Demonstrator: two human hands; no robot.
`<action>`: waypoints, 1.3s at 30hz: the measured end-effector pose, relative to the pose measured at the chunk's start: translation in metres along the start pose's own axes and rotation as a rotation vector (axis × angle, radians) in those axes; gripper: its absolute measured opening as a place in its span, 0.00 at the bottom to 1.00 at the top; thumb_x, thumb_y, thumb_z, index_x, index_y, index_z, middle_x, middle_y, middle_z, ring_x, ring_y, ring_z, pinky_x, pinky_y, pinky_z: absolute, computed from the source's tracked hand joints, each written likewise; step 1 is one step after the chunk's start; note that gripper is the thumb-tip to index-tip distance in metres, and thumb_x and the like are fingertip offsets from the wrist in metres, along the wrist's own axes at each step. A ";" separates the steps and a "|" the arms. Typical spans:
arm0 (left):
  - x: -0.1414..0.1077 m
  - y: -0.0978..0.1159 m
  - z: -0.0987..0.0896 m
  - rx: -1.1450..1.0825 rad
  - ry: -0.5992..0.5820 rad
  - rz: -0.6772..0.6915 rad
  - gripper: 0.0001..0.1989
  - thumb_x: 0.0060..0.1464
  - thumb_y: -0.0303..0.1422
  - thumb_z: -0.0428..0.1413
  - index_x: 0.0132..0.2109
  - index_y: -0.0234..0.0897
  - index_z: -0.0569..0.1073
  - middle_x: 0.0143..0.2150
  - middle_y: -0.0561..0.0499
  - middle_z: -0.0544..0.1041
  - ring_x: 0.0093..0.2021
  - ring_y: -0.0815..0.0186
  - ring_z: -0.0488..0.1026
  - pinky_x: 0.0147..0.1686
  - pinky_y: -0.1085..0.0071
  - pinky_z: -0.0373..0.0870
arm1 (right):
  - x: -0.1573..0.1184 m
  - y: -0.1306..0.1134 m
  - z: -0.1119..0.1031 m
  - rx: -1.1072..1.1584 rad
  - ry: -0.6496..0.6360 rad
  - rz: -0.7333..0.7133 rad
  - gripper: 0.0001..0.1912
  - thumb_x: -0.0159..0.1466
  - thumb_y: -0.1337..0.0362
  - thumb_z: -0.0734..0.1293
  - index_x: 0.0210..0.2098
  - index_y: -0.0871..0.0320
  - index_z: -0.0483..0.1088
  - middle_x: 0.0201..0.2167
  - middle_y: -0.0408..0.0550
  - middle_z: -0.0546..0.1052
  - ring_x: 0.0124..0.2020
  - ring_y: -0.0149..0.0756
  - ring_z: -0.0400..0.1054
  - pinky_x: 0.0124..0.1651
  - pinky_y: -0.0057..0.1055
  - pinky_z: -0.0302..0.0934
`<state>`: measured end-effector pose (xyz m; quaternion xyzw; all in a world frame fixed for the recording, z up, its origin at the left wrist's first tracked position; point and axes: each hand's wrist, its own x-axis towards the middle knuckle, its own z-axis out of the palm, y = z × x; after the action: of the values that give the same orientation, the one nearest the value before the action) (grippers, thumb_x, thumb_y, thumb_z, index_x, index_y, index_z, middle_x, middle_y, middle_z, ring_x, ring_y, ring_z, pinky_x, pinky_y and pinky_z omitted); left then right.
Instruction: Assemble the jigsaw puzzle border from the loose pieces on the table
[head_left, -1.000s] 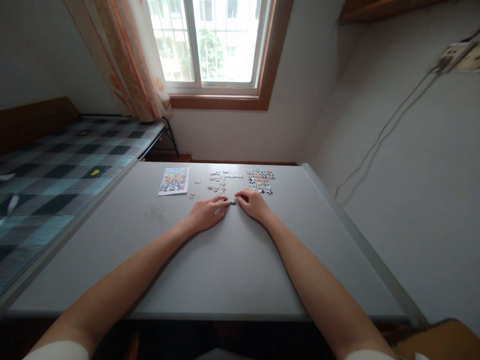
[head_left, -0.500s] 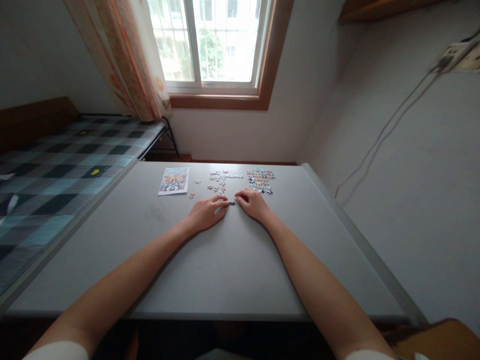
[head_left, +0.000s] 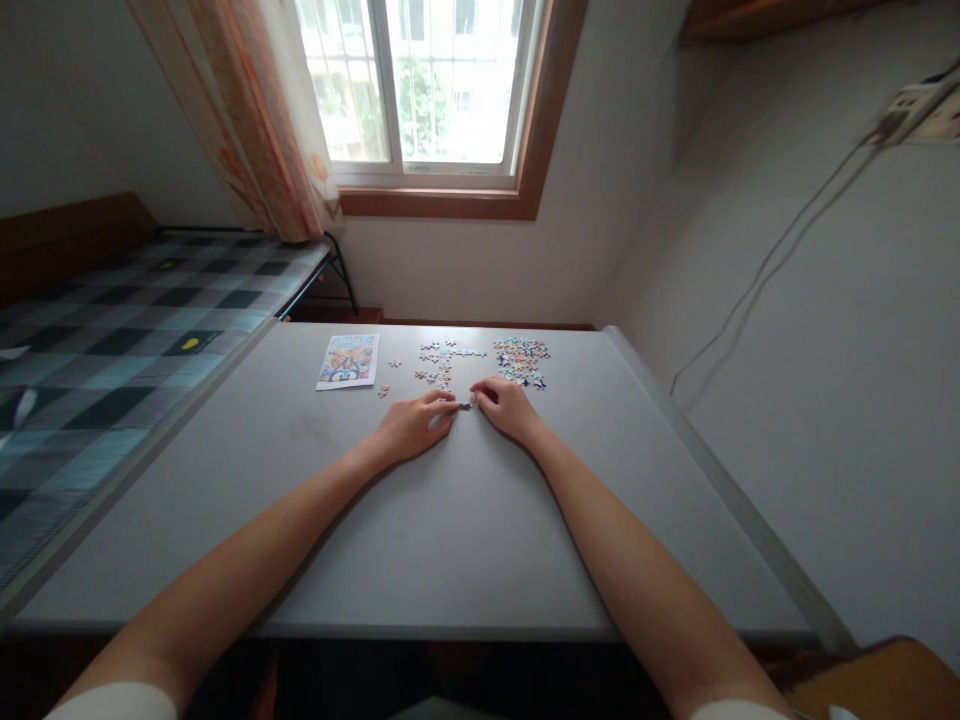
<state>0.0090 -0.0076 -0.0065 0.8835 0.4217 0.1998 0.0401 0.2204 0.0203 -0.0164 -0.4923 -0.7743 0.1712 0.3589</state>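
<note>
On the grey table [head_left: 420, 540], my left hand [head_left: 417, 424] rests with its fingertips on the left end of a small dark joined puzzle strip [head_left: 465, 406]. My right hand [head_left: 507, 406] pinches a small puzzle piece [head_left: 473, 400] at the strip's right end. Just beyond my hands lie partly joined puzzle pieces [head_left: 444, 368], with a row reaching right. A pile of loose pieces [head_left: 522, 358] is spread behind my right hand. The printed picture sheet [head_left: 348, 362] lies to the left, and a few single pieces [head_left: 384, 391] sit between it and the joined ones.
A bed with a checked cover [head_left: 150, 330] stands left of the table. Behind are a window [head_left: 450, 90] and an orange curtain [head_left: 255, 120]. A cable [head_left: 765, 265] hangs down the right wall from a socket [head_left: 911, 112].
The piece at my right fingertips appears slightly shifted or turned against the strip. Both hands stay in almost the same place.
</note>
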 end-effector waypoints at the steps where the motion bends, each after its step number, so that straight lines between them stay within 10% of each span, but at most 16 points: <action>1: 0.000 0.000 0.000 0.003 0.000 0.001 0.16 0.62 0.38 0.46 0.52 0.51 0.73 0.55 0.57 0.72 0.46 0.67 0.75 0.46 0.71 0.71 | 0.000 0.000 0.000 0.010 0.004 0.006 0.10 0.58 0.70 0.62 0.34 0.59 0.75 0.31 0.46 0.75 0.31 0.32 0.65 0.37 0.28 0.58; 39: 0.000 0.003 -0.002 0.042 -0.027 -0.022 0.17 0.62 0.38 0.46 0.54 0.51 0.72 0.56 0.57 0.71 0.44 0.66 0.76 0.44 0.71 0.71 | -0.001 -0.006 -0.004 -0.002 -0.027 0.002 0.06 0.57 0.69 0.63 0.29 0.59 0.73 0.27 0.44 0.71 0.29 0.29 0.62 0.35 0.27 0.56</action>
<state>0.0104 -0.0097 -0.0035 0.8821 0.4350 0.1784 0.0296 0.2192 0.0164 -0.0104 -0.4910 -0.7788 0.1771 0.3478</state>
